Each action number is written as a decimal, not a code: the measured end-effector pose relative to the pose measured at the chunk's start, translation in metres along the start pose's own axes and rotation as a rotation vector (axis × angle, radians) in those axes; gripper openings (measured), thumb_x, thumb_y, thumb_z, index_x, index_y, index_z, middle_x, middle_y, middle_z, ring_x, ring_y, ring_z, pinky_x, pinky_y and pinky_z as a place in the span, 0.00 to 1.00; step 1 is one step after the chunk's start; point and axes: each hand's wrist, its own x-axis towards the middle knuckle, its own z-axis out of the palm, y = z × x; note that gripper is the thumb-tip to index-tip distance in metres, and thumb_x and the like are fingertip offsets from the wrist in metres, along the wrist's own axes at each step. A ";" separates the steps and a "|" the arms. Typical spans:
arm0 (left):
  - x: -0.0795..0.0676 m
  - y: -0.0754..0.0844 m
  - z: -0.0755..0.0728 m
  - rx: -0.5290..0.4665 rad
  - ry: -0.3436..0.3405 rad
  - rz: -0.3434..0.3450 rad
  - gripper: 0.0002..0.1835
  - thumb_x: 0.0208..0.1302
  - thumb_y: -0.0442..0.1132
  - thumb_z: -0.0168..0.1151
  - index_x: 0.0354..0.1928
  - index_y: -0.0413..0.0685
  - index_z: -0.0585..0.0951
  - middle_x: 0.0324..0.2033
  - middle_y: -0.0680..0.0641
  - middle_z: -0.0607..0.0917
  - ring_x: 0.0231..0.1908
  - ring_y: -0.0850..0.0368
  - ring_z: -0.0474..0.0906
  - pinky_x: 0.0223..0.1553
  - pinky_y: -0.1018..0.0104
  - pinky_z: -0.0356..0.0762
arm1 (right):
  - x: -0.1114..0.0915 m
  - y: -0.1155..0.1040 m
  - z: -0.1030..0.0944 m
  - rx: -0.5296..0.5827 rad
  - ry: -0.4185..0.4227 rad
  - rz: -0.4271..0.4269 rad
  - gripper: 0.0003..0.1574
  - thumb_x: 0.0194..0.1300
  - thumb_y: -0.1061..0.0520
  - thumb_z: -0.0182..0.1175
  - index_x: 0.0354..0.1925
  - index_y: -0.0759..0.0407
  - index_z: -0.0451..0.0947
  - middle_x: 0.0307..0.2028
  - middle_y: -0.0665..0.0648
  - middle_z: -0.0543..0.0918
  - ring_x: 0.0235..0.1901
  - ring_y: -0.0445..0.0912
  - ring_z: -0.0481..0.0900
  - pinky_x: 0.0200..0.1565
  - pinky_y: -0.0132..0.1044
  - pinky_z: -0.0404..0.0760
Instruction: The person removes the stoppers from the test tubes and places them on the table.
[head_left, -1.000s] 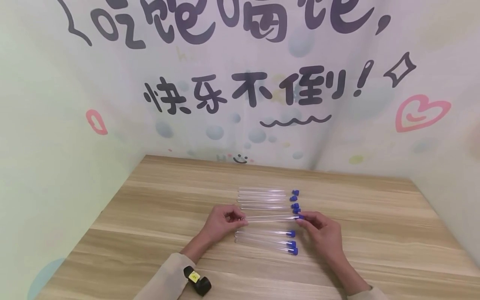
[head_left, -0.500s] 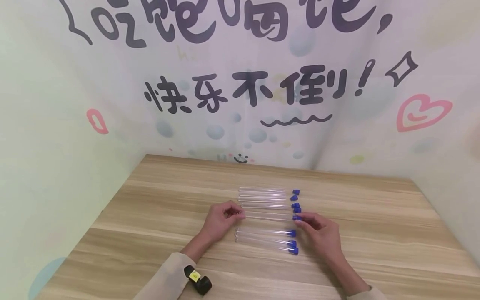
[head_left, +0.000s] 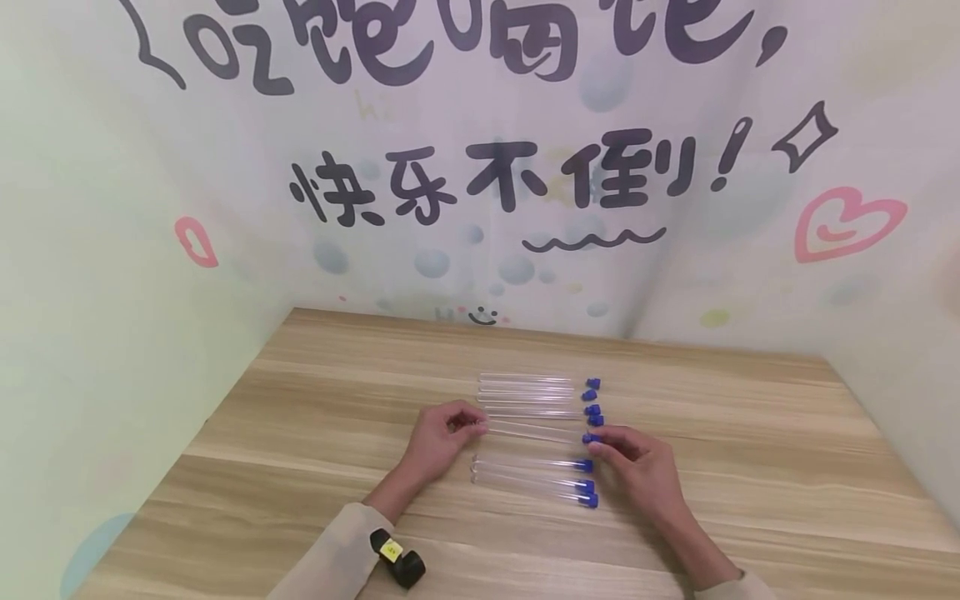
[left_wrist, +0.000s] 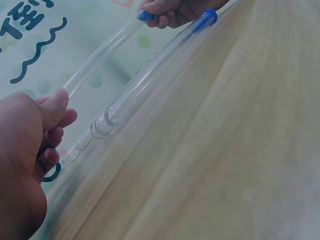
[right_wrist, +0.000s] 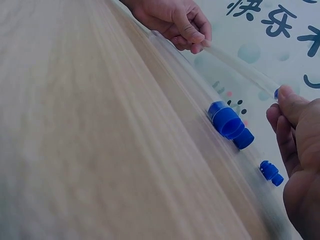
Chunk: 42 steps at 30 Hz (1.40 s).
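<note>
In the head view, my left hand point(head_left: 442, 437) pinches the left end of a clear test tube point(head_left: 536, 431) between thumb and fingertips. At its right end, my right hand point(head_left: 643, 467) pinches a blue cap point(head_left: 588, 437). The left wrist view has this cap point(left_wrist: 145, 15) at the tube's mouth; how deeply it sits cannot be told. In the right wrist view, the thumb covers most of the cap point(right_wrist: 276, 93). The held tube is raised off the table, beside several other tubes.
Nearer the person lie capped test tubes point(head_left: 528, 487) on the wooden table point(head_left: 300, 492). Farther back are several uncapped tubes point(head_left: 525, 392), with loose blue caps point(head_left: 593, 383) off their right ends. A printed cloth point(head_left: 480, 275) hangs behind the table.
Both hands and the tube have shifted slightly; the right hand has moved a little left with the cap. The tube now slopes down more to the right in the head view.
</note>
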 end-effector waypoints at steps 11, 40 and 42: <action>0.003 -0.012 0.002 0.016 0.022 0.045 0.06 0.55 0.39 0.70 0.35 0.48 0.86 0.28 0.57 0.85 0.26 0.62 0.75 0.28 0.69 0.74 | 0.002 0.007 0.000 -0.020 0.054 -0.027 0.11 0.56 0.53 0.70 0.40 0.52 0.84 0.35 0.47 0.86 0.36 0.42 0.83 0.40 0.28 0.78; 0.005 -0.019 0.005 0.075 0.069 -0.106 0.06 0.54 0.36 0.71 0.35 0.45 0.86 0.28 0.56 0.85 0.28 0.62 0.79 0.32 0.68 0.77 | 0.012 0.018 -0.003 -0.295 0.123 -0.029 0.13 0.53 0.53 0.72 0.39 0.52 0.84 0.34 0.48 0.86 0.33 0.41 0.81 0.35 0.27 0.77; 0.006 -0.019 0.005 0.076 0.068 -0.106 0.06 0.54 0.36 0.71 0.35 0.46 0.86 0.28 0.55 0.85 0.28 0.62 0.79 0.32 0.68 0.77 | 0.013 0.017 -0.003 -0.298 0.122 -0.016 0.14 0.53 0.52 0.72 0.39 0.53 0.84 0.34 0.49 0.86 0.33 0.42 0.81 0.35 0.28 0.77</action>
